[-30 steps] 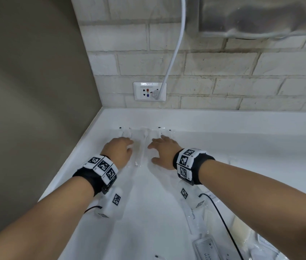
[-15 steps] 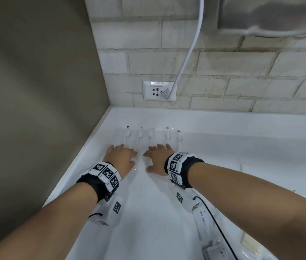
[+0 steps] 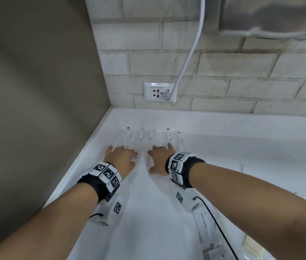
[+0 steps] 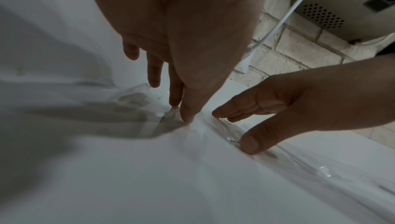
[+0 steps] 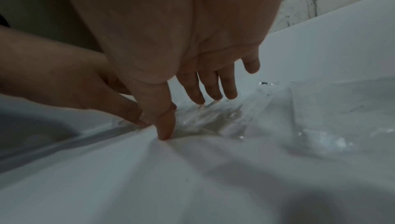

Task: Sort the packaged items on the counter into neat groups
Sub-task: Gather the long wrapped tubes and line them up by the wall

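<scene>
Counter [image 3: 223,152]: white, set in a corner between a dull brown side wall [image 3: 26,91] and a pale brick back wall [image 3: 242,76].
Metal unit [image 3: 272,15]: one, brushed steel, mounted on the brick wall at upper right.
Cable [image 3: 191,51]: one white lead hanging down to the one wall socket [image 3: 160,92], where it is plugged in.
Wrapped toothbrushes [image 3: 151,136]: five counted, each in its own clear sleeve, lying side by side near the back of the counter with heads toward the brick wall.
Left hand [image 3: 123,159]: flat on the left part of that row, fingers straight and spread, grip apart; fingertips [image 4: 188,118] press on clear wrap in the left wrist view.
Right hand [image 3: 159,159]: flat on the right part of the row, just beside the left hand, fingers straight, grip apart; thumb tip [image 5: 165,133] presses down at the edge of crinkled clear wrap.
Toothpaste packet [image 3: 203,224]: one, white, lettered "Toothpaste", lying under the right forearm near the front.
Other packets [image 3: 216,255]: at least one more at the bottom edge, partly cut off; the count there cannot be told.
</scene>
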Demonstrator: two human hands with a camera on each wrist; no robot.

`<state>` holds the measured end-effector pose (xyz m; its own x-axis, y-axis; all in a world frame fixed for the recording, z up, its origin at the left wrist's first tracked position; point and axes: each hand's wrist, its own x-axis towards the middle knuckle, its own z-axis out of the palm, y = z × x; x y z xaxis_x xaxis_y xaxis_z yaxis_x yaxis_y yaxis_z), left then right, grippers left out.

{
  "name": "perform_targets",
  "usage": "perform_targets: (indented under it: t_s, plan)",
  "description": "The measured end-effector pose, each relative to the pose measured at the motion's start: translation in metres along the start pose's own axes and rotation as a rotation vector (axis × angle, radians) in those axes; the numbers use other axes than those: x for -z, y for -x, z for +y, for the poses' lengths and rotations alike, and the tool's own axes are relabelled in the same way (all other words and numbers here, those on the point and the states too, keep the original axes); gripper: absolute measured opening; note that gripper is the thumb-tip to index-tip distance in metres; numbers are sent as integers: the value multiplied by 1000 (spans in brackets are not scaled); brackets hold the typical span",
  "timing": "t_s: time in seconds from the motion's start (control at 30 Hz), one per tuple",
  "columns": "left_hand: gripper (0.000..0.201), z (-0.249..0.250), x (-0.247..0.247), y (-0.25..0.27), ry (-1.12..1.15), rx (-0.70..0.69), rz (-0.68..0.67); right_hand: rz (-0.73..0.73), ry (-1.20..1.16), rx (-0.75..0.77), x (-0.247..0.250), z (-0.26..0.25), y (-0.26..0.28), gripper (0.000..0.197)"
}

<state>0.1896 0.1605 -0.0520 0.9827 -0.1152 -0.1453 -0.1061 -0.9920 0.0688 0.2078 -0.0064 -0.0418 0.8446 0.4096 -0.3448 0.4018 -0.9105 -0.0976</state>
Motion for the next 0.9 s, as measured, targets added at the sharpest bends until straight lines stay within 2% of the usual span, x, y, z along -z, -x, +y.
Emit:
perform_targets:
  t_s: [0.27,0.53,0.9]
  plan:
    - [46,1,0,1,-1,1,11,31,-31,-6,-4,0,-5,61]
    - [45,4,-1,2,9,30,25,50,-190,1,-2,-3,3,76]
    - [43,3,0,1,30,54,51,52,-121,-15,-3,-4,2,75]
